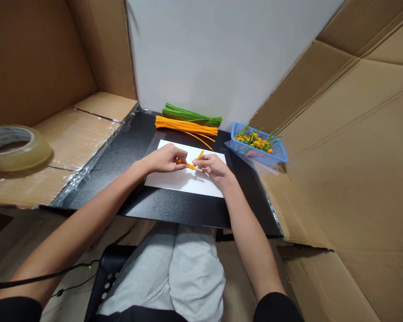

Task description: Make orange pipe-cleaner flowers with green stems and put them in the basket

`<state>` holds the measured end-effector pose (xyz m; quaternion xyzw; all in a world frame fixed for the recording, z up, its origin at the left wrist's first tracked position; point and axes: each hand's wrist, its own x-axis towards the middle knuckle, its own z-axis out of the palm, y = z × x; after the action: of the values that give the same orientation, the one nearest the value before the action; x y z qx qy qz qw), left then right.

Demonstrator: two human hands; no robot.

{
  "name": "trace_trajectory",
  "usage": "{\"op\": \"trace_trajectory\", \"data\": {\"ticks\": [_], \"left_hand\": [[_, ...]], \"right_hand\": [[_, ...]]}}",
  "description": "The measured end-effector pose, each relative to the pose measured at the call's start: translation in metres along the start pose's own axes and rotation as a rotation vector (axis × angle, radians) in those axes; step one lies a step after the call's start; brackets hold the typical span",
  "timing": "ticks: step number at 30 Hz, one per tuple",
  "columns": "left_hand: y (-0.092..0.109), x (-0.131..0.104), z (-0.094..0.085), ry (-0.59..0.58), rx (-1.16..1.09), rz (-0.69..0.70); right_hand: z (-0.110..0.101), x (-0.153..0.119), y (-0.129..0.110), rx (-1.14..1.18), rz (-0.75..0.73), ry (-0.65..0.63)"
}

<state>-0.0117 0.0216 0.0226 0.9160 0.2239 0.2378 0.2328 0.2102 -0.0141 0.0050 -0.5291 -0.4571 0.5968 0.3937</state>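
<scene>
We keep both hands above the white sheet (161, 181), which lies midway between the left and right edges of the desk (174, 206). With the left hand (163, 157), we pinch an orange strip (190, 166). With the right hand (215, 166), we grasp a pale stick (198, 169), fingertips against the strip; one end of the strip projects upward beside them. The orange bundle (186, 125) lies near the far edge, with loose strips (201, 140) on its near side. The green bundle (191, 115) lies just behind it. The blue basket (279, 154), holding orange flowers (256, 143) with green stems, sits at the far right corner.
</scene>
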Motion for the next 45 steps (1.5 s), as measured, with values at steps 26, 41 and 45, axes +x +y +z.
{"op": "trace_trajectory", "data": {"ticks": [26, 41, 45], "left_hand": [[-0.007, 0.012, 0.030, 0.637, -0.168, -0.407], [-0.012, 0.000, 0.000, 0.073, 0.131, -0.035], [-0.011, 0.003, 0.012, 0.134, 0.331, -0.112]], "right_hand": [[0.026, 0.001, -0.002, 0.317, -0.237, 0.232], [0.005, 0.000, -0.001, -0.118, -0.224, 0.136], [0.008, 0.003, 0.001, -0.354, -0.431, 0.277]]}}
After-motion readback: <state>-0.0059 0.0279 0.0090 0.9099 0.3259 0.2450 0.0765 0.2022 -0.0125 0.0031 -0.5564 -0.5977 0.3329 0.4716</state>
